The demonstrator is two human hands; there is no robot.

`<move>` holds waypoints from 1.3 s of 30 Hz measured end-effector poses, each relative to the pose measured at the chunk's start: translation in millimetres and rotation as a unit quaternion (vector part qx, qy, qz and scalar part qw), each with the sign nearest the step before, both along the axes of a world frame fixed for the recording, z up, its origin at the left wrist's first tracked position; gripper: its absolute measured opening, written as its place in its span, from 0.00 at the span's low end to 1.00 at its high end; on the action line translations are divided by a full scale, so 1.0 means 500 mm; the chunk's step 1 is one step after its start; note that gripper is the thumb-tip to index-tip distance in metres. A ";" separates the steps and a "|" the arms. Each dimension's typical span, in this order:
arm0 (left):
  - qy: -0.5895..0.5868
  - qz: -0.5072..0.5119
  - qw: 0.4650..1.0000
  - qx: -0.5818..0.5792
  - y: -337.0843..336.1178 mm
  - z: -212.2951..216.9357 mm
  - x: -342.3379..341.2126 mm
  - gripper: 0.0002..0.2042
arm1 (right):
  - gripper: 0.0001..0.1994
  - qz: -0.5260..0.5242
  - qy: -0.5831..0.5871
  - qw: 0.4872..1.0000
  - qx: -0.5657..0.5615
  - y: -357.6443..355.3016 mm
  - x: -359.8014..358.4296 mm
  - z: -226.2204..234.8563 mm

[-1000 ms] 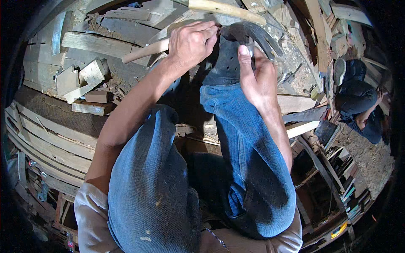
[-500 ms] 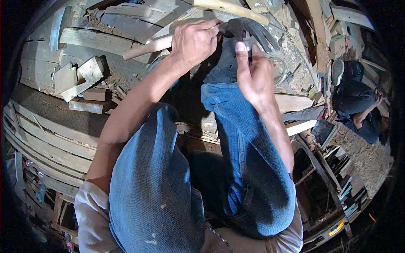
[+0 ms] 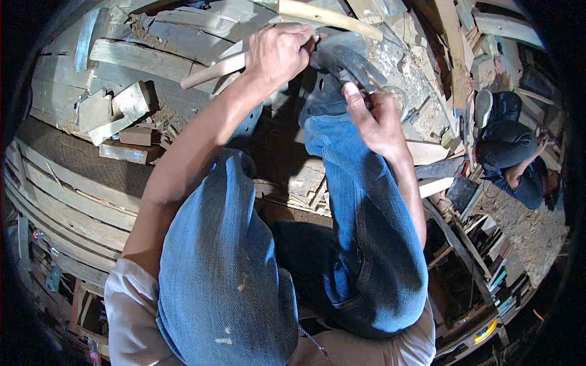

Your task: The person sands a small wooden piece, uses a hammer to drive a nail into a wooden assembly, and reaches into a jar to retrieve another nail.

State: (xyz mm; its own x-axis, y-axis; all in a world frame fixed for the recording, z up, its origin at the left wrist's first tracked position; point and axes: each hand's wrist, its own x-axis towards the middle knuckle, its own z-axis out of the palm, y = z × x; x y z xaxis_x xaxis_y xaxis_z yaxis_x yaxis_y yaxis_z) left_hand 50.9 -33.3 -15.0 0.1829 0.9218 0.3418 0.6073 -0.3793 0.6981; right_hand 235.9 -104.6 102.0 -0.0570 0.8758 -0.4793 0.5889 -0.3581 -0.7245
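A claw hammer (image 3: 345, 63) lies crosswise in front of my knees, its dark metal head smeared by motion. My left hand (image 3: 278, 56) is closed around its pale wooden handle (image 3: 213, 71), which sticks out to the left. My right hand (image 3: 379, 119) is closed at the other end, its thumb against the lower part of the hammer head; the fingertips are partly hidden. Below the head is my dark shoe (image 3: 318, 94) with holes in it. What lies under the claw is too blurred to make out.
A pale curved wooden piece (image 3: 329, 18) lies just beyond the hammer. Wood offcuts (image 3: 122, 113) are heaped at left, near a slatted wooden surface (image 3: 73, 201). Another person (image 3: 513, 146) crouches at far right. Scrap wood (image 3: 500, 262) is piled at lower right.
The hammer head has tipped and shifted slightly toward me. My right hand has moved down and a little right with it. My left hand stays on the handle.
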 end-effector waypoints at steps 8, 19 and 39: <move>0.006 0.013 1.000 0.006 0.002 0.000 0.004 0.08 | 0.12 -0.072 0.117 0.989 -0.059 -0.013 0.010 0.003; -0.014 0.031 0.998 0.051 -0.013 0.000 0.016 0.07 | 0.18 -0.030 0.042 0.999 0.009 0.006 0.001 0.051; -0.018 -0.016 0.998 0.058 -0.014 -0.004 0.004 0.04 | 0.12 -0.037 0.070 0.997 0.018 0.006 -0.012 0.063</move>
State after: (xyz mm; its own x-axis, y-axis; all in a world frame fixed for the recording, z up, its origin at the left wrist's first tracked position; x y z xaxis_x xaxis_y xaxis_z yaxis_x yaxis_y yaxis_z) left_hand 52.8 -40.4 -16.9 0.1968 0.8692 0.4536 0.5683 -0.4782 0.6696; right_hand 229.9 -101.7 133.5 -0.0560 0.8963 -0.4399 0.4542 -0.3695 -0.8107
